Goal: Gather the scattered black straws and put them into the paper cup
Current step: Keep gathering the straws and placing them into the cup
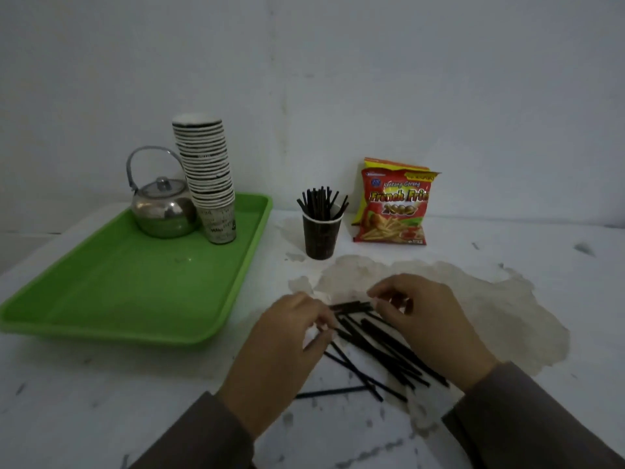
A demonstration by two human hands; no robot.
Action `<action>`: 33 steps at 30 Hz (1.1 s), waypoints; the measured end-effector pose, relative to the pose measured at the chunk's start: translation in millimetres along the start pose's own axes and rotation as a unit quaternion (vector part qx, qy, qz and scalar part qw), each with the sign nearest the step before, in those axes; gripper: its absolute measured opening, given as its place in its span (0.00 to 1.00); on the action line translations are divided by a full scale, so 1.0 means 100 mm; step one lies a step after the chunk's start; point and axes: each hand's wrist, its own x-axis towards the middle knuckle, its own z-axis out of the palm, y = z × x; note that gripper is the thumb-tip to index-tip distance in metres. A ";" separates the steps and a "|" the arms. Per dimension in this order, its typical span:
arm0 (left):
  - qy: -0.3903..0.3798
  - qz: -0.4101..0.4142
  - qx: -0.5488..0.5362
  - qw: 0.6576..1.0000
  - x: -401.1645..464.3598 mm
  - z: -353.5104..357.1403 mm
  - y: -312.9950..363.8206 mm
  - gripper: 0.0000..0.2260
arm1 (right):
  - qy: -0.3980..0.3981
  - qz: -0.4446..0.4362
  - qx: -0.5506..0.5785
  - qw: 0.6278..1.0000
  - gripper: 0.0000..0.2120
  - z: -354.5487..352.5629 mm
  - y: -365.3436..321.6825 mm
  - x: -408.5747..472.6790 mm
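Note:
A dark paper cup (pixel 320 235) stands upright on the white table, with several black straws (pixel 321 199) sticking out of its top. Nearer to me, a loose pile of black straws (pixel 378 350) lies on the table between my hands. My left hand (pixel 280 346) rests on the pile's left side, its fingers pinched on the ends of a few straws. My right hand (pixel 426 319) is on the right side, its fingers curled around a small bundle of straws (pixel 351 306) held level between both hands. One straw (pixel 331 391) lies apart near the front.
A green tray (pixel 135 292) on the left carries a steel kettle (pixel 162 208) and a tall stack of paper cups (pixel 209 177). A red snack bag (pixel 394 204) leans on the wall right of the cup. The table (pixel 541 299) shows a large brown stain.

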 end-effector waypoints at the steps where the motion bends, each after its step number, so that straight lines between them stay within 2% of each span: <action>1: -0.027 -0.006 -0.007 1.000 -0.08 0.04 0.00 0.02 | -0.016 0.005 -0.012 1.000 0.05 0.02 0.03 -0.08; 5: -0.087 0.005 -0.016 0.996 -0.14 0.18 0.05 0.06 | -0.044 0.007 -0.056 0.997 0.07 0.09 0.14 -0.29; 10: -0.127 0.067 0.089 0.986 -0.15 0.45 -0.04 0.15 | -0.041 -0.036 -0.137 0.989 0.09 0.19 0.22 -0.33; 13: -0.135 0.080 0.118 0.980 -0.17 0.47 -0.07 0.18 | -0.047 -0.058 -0.174 0.982 0.09 0.26 0.23 -0.35; 18: -0.137 0.090 0.147 0.975 -0.14 0.44 -0.04 0.13 | -0.055 -0.070 -0.215 0.973 0.10 0.34 0.20 -0.35; 23: -0.139 0.091 0.128 0.978 -0.16 0.45 -0.02 0.09 | -0.052 -0.056 -0.230 0.970 0.12 0.35 0.19 -0.35; 26: -0.134 0.093 0.122 0.979 -0.17 0.50 -0.04 0.09 | -0.043 -0.050 -0.250 0.966 0.12 0.32 0.17 -0.36; 28: -0.123 0.097 0.123 0.980 -0.17 0.52 -0.06 0.11 | -0.024 -0.052 -0.248 0.967 0.10 0.32 0.19 -0.37; 30: -0.111 0.091 0.126 0.982 -0.17 0.51 -0.05 0.12 | -0.013 -0.054 -0.246 0.968 0.04 0.32 0.23 -0.37; 33: -0.105 0.087 0.116 0.984 -0.17 0.42 -0.03 0.10 | 0.000 -0.049 -0.228 0.973 0.02 0.28 0.26 -0.38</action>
